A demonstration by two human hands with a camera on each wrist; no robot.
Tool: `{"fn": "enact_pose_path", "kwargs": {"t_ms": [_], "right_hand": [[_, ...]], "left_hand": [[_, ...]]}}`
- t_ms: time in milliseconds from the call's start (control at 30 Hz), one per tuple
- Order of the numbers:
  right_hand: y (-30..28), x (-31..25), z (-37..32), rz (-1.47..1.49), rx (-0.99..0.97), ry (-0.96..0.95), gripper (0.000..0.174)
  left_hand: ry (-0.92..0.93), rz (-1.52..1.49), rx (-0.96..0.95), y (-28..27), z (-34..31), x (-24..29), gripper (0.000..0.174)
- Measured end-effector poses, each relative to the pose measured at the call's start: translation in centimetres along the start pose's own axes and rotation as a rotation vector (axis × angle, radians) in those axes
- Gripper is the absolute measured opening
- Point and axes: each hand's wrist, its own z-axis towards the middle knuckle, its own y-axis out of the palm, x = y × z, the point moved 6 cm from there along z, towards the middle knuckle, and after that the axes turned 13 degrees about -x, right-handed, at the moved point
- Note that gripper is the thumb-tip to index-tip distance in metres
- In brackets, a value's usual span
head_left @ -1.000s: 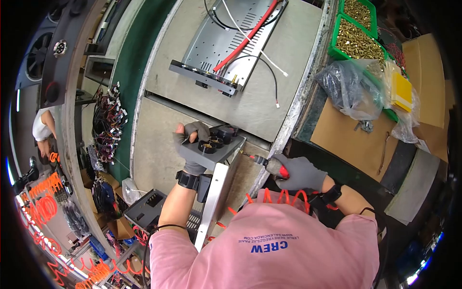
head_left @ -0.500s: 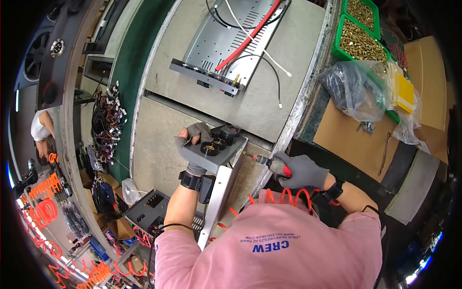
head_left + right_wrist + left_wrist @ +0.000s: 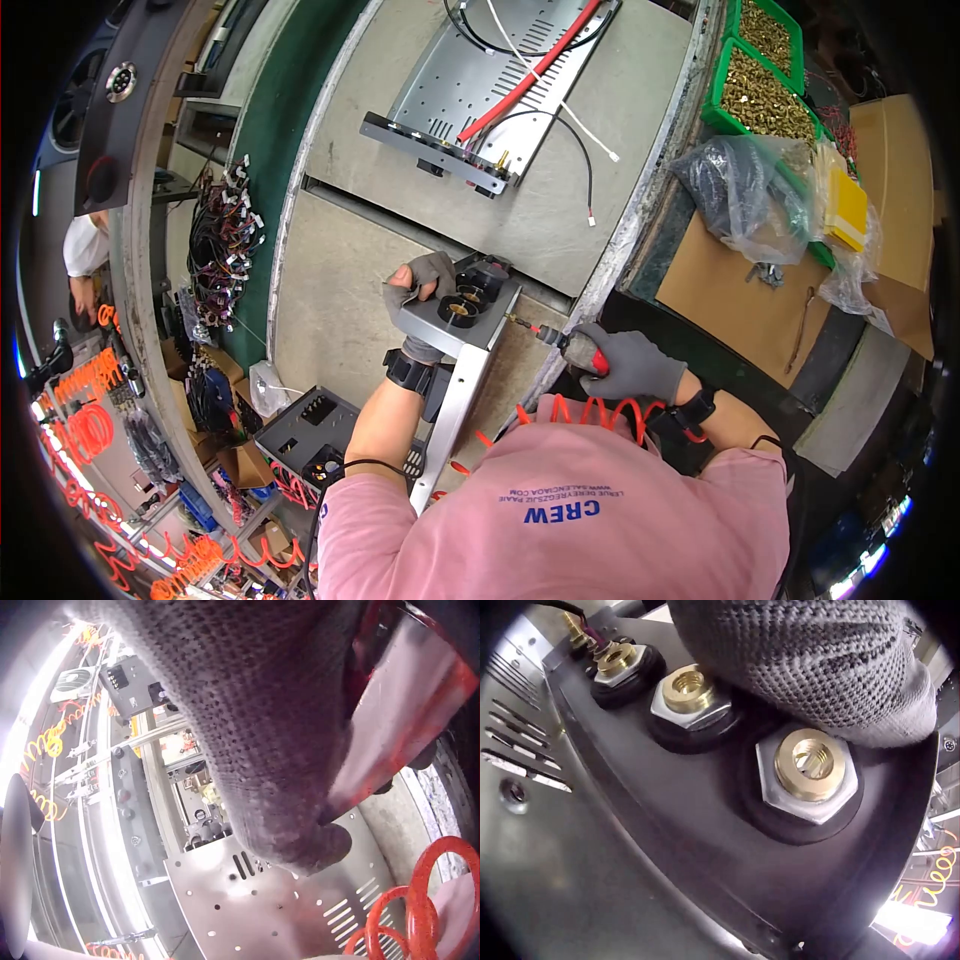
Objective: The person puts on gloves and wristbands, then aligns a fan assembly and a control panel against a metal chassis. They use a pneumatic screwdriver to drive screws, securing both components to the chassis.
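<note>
My gloved left hand (image 3: 428,275), thumb tip bare, grips the grey end panel (image 3: 432,326) of a sheet-metal chassis held tilted against my body. Black round sockets (image 3: 460,308) sit on that panel. Up close in the left wrist view, brass threaded fittings (image 3: 810,765) with hex nuts line the panel beside the glove (image 3: 802,667). My gloved right hand (image 3: 635,368) holds a red-and-grey power screwdriver (image 3: 580,350), its bit pointing at the panel's lower edge. In the right wrist view the driver's body (image 3: 409,705) lies within the glove, above the perforated chassis sheet (image 3: 262,915).
A second chassis (image 3: 480,85) with a red cable (image 3: 520,80) lies farther up the grey bench. Green bins (image 3: 765,95) of brass parts, a plastic bag (image 3: 745,195) and cardboard (image 3: 740,290) are at right. A black housing (image 3: 310,430) stands lower left; a coiled red hose (image 3: 590,412) crosses near my chest.
The head view has shifted a little. My left hand and the panel have moved slightly right, while the driver keeps pointing at the panel edge. A person at far left has shifted.
</note>
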Motion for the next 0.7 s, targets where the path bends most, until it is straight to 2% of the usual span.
{"fn": "enact_pose_path", "kwargs": {"t_ms": [267,700], "right_hand": [[0.0,-0.14,0.05,0.01,0.021,-0.023,0.066],[-0.73,-0.73,0.09,-0.086,0.075,-0.05,0.059]], "left_hand": [[0.019,0.022,0.049,-0.28,-0.23,0.08,0.04],[0.009,-0.006,0.029,-0.01,-0.19,-0.28,0.039]]}}
